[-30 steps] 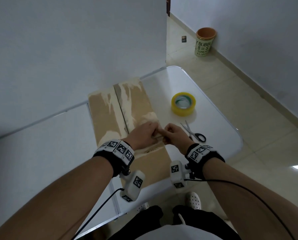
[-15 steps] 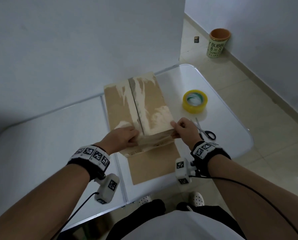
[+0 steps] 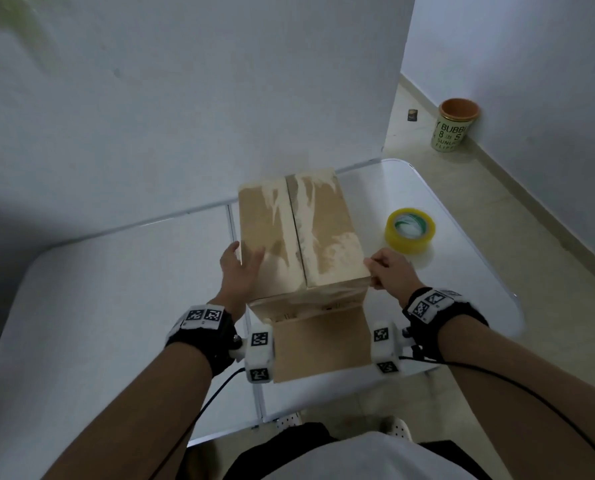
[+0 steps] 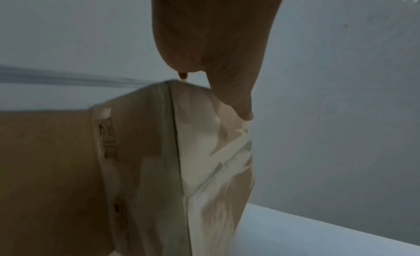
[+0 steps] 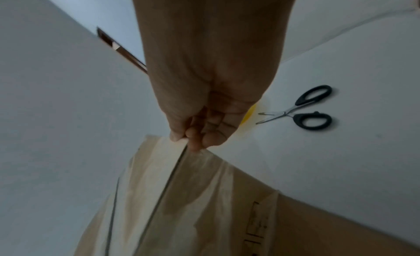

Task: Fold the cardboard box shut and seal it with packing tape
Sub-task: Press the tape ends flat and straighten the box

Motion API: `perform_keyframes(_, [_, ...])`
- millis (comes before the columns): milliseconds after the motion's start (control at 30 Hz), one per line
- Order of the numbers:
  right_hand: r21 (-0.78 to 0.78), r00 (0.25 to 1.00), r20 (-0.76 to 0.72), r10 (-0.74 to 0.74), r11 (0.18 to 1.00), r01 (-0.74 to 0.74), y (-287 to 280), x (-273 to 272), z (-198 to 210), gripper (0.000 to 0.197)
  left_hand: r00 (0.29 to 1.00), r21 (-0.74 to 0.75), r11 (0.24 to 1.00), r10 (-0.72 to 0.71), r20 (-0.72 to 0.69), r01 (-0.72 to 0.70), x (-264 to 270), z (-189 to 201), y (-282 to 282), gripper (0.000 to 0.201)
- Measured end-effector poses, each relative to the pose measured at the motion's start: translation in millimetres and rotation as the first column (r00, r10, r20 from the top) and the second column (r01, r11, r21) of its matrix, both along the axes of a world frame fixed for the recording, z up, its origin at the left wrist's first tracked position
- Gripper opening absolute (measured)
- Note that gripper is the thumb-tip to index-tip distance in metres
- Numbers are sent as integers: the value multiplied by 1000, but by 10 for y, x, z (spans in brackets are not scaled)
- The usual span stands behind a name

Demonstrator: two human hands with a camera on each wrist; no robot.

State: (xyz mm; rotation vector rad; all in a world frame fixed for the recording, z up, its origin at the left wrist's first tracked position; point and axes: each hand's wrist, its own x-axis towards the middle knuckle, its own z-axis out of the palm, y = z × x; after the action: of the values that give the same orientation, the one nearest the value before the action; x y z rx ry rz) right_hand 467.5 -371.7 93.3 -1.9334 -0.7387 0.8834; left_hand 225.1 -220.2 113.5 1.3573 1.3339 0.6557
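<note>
box (image 3: pixel 301 237) now stands up off the table (image 3: pixel 116 289), was flat | my left hand (image 3: pixel 239 271) flat and relaxed on its left top | my right hand (image 3: pixel 389 273) pinches the right corner | tape (image 3: pixel 410 230) just right

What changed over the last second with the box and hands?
The box went from flat to raised and squared up. The hands parted from its near middle: left hand now on its left side, right hand pinching its right corner. Tape and scissors stayed put.
</note>
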Motion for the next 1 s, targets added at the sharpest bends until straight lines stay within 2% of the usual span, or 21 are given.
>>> perform_keyframes(67, [-3, 1000, -20, 10, 1000, -10, -16, 21, 9, 20, 999, -68, 997, 46, -9, -47, 52, -32, -47, 86])
perform_keyframes(100, [-11, 1000, -17, 23, 1000, -23, -16, 26, 17, 20, 999, -118, 992, 42, 6, -41, 43, -89, -47, 87])
perform_keyframes(200, [-58, 997, 7, 80, 995, -79, 9, 29, 74, 9, 998, -219, 974, -46, 34, 52, -16, -188, -57, 62])
perform_keyframes(233, [-72, 993, 27, 111, 991, -109, 39, 49, 85, 10, 997, -234, 970, -49, 63, 62, -28, -217, -42, 57])
perform_keyframes(300, [-145, 972, 122, 199, 973, -181, 120, 98, 141, 25, 996, -243, 968, -35, 87, 55, -14, -158, -39, 52])
perform_keyframes(367, [-214, 964, 144, 222, 958, -189, 191, 116, 245, 29, 999, -183, 982, -43, 29, 48, 8, -45, -23, 51])
perform_keyframes(433, [-248, 972, 87, 221, 949, -193, 239, 112, 345, 44, 989, -63, 995, -88, -116, 81, 30, 139, 10, 53])
perform_keyframes(500, [-279, 981, 18, 192, 943, -180, 269, 77, 448, 54, 945, 55, 985, -143, -295, 166, 67, 404, 38, 54])
perform_keyframes(633, [-333, 961, -218, 168, 913, -235, 316, 5, 566, 49, 787, 219, 900, -186, -587, 377, 196, 908, 142, 46])
perform_keyframes(700, [-371, 937, -303, 174, 884, -284, 305, -33, 521, 46, 714, 241, 857, -189, -674, 455, 265, 1064, 143, 41])
perform_keyframes(767, [-400, 917, -360, 169, 860, -315, 242, -52, 415, 44, 633, 215, 814, -225, -741, 540, 301, 1104, 69, 45])
perform_keyframes(833, [-438, 886, -419, 196, 812, -386, 143, -104, 362, 31, 583, 187, 774, -271, -766, 605, 317, 1044, -71, 55])
perform_keyframes(900, [-443, 843, -459, 282, 750, -492, 105, -139, 273, 13, 622, 218, 726, -350, -700, 653, 368, 976, -223, 65])
perform_keyframes(933, [-452, 837, -435, 332, 723, -522, 92, -180, 241, 16, 642, 246, 690, -399, -655, 680, 418, 944, -278, 69])
perform_keyframes(967, [-451, 846, -422, 326, 734, -508, 99, -223, 193, 23, 626, 259, 639, -452, -635, 724, 469, 906, -324, 72])
perform_keyframes(1000, [-443, 863, -410, 296, 762, -472, 118, -249, 156, 30, 571, 252, 570, -493, -656, 782, 521, 863, -356, 74])
